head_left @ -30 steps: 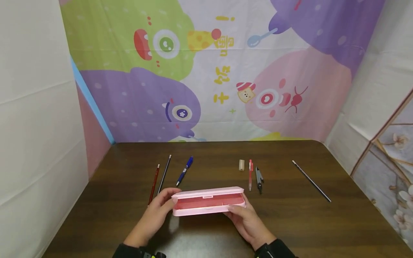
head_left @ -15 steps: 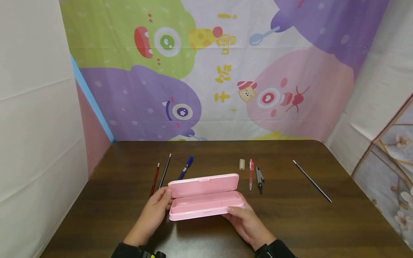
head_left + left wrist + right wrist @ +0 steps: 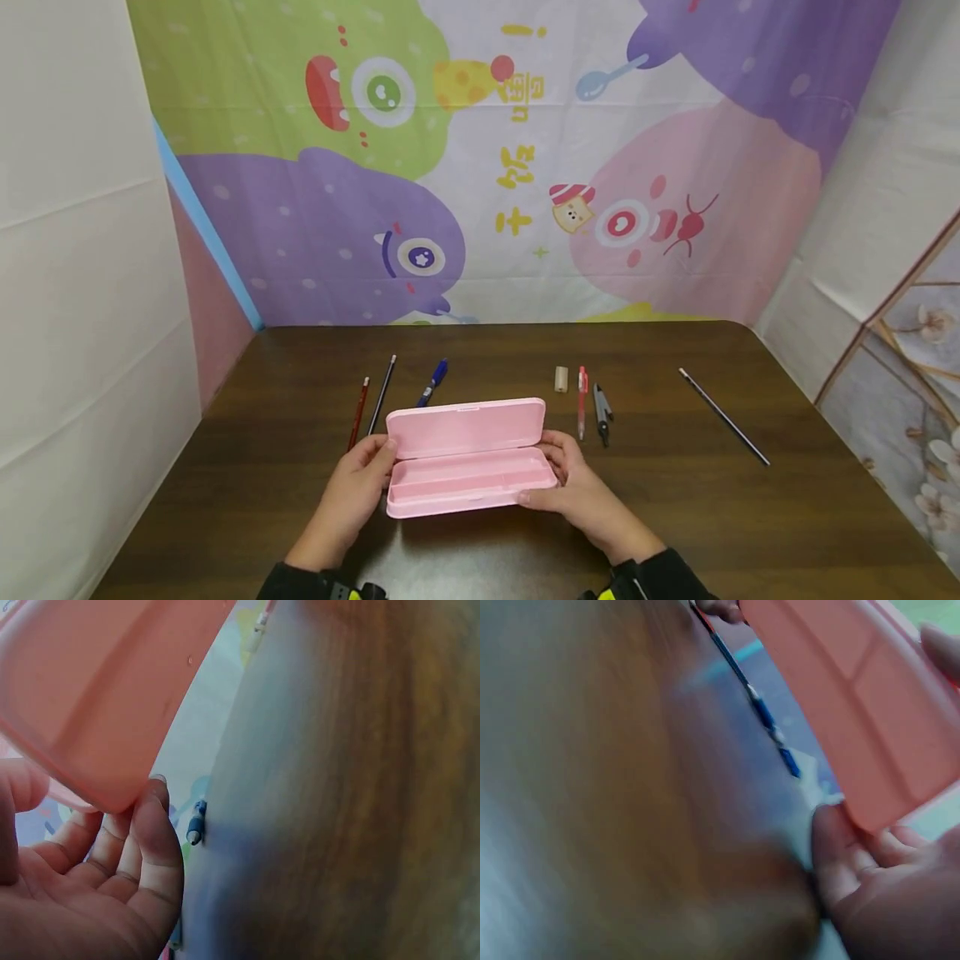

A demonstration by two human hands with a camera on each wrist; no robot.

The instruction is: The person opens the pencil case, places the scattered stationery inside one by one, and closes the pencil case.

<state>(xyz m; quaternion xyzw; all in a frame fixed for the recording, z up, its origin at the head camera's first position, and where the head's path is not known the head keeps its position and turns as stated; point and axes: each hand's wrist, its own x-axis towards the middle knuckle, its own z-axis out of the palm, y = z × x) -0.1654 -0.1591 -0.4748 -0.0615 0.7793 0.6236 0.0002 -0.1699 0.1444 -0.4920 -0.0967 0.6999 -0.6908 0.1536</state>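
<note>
One pink pencil case (image 3: 472, 477), lid (image 3: 467, 427) raised, is held above the desk (image 3: 225, 508). The left hand (image 3: 354, 487) pinches its left end between thumb and curled fingers; the right hand (image 3: 572, 486) grips its right end likewise.

Three pencils (image 3: 358, 414) (image 3: 382, 396) (image 3: 724, 417), two pens (image 3: 432, 382) (image 3: 582, 404), one compass (image 3: 602, 412) and one beige block (image 3: 561, 379) are lying; two hands (image 3: 354, 482) (image 3: 581, 485) are holding one case (image 3: 465, 427).
</note>
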